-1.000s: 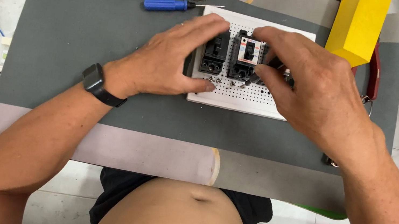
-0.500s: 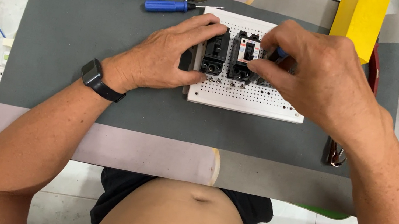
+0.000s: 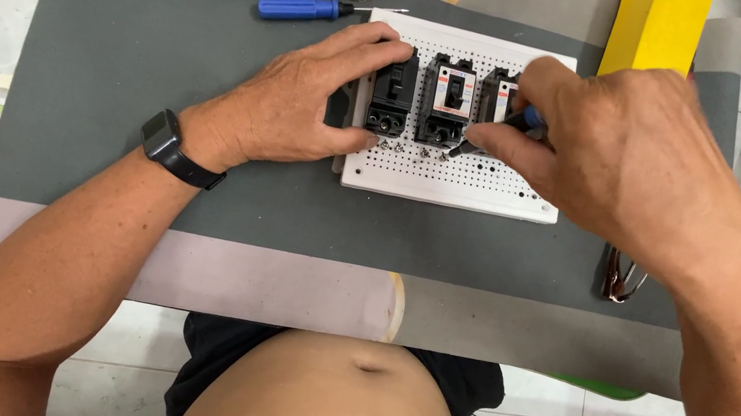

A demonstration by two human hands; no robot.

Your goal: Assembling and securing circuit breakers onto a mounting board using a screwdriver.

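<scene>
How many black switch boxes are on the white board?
3. Left breaker under the left hand, middle breaker between the hands, right breaker partly behind the right hand. More may be hidden.
</scene>
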